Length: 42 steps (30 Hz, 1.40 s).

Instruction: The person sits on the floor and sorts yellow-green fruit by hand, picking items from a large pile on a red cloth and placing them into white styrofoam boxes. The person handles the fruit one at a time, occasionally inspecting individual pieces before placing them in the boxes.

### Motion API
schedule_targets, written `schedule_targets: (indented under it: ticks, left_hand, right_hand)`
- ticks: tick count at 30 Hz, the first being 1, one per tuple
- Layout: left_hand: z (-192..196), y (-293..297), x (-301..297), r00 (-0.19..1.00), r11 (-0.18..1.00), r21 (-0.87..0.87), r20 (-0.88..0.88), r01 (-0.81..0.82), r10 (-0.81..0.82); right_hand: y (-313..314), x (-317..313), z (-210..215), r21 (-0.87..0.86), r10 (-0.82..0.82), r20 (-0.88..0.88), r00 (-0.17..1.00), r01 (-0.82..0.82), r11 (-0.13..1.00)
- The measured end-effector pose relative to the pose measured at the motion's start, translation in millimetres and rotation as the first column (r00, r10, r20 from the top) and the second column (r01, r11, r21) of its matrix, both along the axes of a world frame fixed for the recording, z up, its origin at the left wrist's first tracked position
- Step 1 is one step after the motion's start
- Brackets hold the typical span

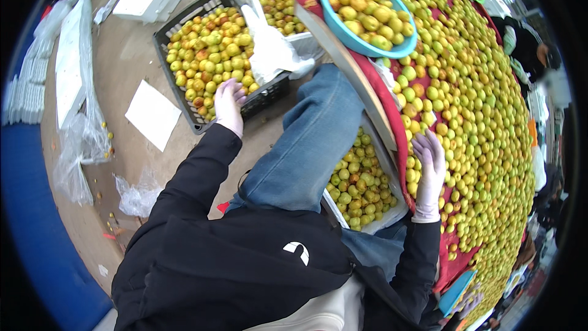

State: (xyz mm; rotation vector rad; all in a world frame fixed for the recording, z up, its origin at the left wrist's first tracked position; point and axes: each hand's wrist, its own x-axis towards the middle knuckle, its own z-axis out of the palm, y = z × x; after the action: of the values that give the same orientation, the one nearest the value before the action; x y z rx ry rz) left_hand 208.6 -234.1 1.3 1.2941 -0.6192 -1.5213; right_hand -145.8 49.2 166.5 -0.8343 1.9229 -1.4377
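Yellow-green fruits (478, 104) blanket one red-covered table (384, 105) at right. Right gloved hand (429, 168) lies flat, fingers spread, on them. Left gloved hand (228, 105) curls over one black crate (269, 95) upper centre; its grip cannot be told. Two white boxes (392, 213) and one blue bowl (343, 32) also hold fruit.

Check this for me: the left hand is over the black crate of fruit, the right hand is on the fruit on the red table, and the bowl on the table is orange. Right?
Not quite. The bowl is blue, not orange, as the head view shows. The rest holds: the left hand is over the black crate, and the right hand rests on the fruit on the red table.
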Motion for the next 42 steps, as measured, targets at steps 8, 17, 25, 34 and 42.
schedule_targets:
  ticks: [8, 17, 25, 34, 42]
  left_hand:
    - [115.6, 55.1, -149.4, 0.790, 0.673, -0.478, 0.076, 0.564, -0.608]
    - [151.3, 117.4, -266.6, 0.140, -0.182, -0.333, 0.746, 0.925, -0.651]
    - [102.1, 157.3, -351.6, -0.057, -0.743, -0.105, 0.980, 0.661, -0.189]
    - [96.7, 152.0, -337.3, -0.002, -0.698, -0.139, 0.980, 0.702, -0.197]
    - [99.9, 162.0, -334.6, 0.011, -0.652, -0.244, 0.940, 0.718, -0.340]
  right_hand:
    - [146.6, -71.5, -44.7, 0.059, -0.226, 0.009, 0.974, 0.225, 0.973]
    - [120.6, -86.6, -63.1, 0.108, -0.120, -0.288, 0.950, 0.157, 0.982]
    - [91.1, -69.6, -65.0, 0.247, 0.154, -0.683, 0.714, 0.027, 0.969]
    - [99.4, -167.3, -90.3, 0.122, -0.007, -0.840, 0.543, 0.201, 0.972]
    - [77.0, -220.0, -95.0, 0.327, 0.161, -0.893, 0.420, 0.363, 0.872]
